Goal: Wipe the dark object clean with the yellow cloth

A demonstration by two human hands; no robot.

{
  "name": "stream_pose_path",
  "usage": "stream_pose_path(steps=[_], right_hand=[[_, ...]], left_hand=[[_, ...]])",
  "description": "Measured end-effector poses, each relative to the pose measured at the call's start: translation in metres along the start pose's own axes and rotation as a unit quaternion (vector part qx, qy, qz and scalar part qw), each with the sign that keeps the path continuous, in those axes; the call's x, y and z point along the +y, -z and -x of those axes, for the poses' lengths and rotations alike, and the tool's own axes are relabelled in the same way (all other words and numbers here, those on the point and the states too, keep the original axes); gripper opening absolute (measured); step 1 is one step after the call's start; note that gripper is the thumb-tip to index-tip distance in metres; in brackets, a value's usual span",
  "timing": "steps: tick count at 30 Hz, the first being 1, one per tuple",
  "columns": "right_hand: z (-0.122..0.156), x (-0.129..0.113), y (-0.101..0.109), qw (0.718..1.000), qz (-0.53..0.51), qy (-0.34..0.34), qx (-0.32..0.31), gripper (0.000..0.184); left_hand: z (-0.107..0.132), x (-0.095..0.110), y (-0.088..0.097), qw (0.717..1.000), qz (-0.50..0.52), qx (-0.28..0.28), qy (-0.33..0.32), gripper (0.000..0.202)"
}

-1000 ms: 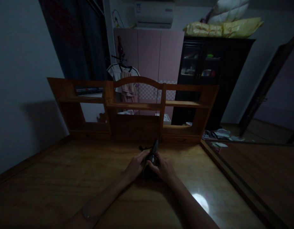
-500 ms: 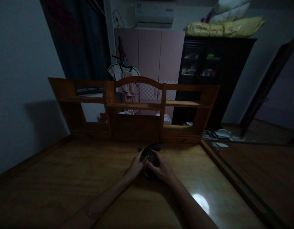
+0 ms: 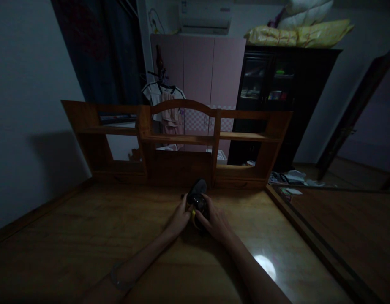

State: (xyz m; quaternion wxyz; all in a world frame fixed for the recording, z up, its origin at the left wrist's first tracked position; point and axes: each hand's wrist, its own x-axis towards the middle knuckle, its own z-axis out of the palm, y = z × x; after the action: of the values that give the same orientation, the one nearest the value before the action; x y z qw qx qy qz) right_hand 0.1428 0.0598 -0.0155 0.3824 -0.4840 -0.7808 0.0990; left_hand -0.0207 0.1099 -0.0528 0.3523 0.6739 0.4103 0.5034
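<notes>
Between my two hands is a dark, shiny, rounded object point(image 3: 200, 204) with a yellow strip at its near left side. A grey oval part point(image 3: 199, 186) sticks up from its far end. The dim light hides its exact kind. My left hand point(image 3: 181, 216) is closed on its left side, thumb and fingers against it. My right hand point(image 3: 216, 220) wraps its right side, with the thumb across the near face. Both hands are just above the wooden surface point(image 3: 144, 261) or resting on it; I cannot tell which.
A wooden shelf unit point(image 3: 178, 139) with several compartments spans the far edge. A raised wooden rail point(image 3: 296, 223) runs along the right, and a wall point(image 3: 33, 169) stands at the left. Behind are a pink wardrobe point(image 3: 197, 71), a dark cabinet point(image 3: 296, 126) and hanging clothes point(image 3: 163, 95).
The object has turned in my hands: its grey part has swung from pointing right to pointing up and away. Both hands keep their hold, almost in place. The view has tilted slightly.
</notes>
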Motion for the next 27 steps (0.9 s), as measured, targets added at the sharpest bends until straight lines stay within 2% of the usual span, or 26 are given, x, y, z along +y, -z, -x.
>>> stream_pose_path(steps=[8, 12, 17, 24, 27], right_hand=[[-0.004, 0.006, -0.008, 0.999, 0.034, -0.009, 0.01, 0.062], [-0.005, 0.01, -0.01, 0.999, 0.047, 0.001, 0.01, 0.068], [-0.005, 0.011, -0.01, 1.0, 0.031, 0.0, 0.001, 0.072], [-0.005, 0.014, -0.01, 1.0, 0.027, 0.004, 0.01, 0.069], [-0.005, 0.013, -0.01, 0.999, 0.03, 0.001, 0.012, 0.064]], left_hand=[[0.004, 0.024, 0.002, 0.999, -0.05, 0.002, -0.018, 0.041], [0.008, 0.03, 0.005, 0.997, -0.062, -0.024, -0.04, 0.051], [0.006, 0.029, 0.008, 0.99, -0.108, -0.012, -0.087, 0.066], [0.007, 0.037, 0.009, 0.981, -0.153, -0.014, -0.116, 0.072], [0.008, 0.037, 0.01, 0.98, -0.167, -0.016, -0.11, 0.07]])
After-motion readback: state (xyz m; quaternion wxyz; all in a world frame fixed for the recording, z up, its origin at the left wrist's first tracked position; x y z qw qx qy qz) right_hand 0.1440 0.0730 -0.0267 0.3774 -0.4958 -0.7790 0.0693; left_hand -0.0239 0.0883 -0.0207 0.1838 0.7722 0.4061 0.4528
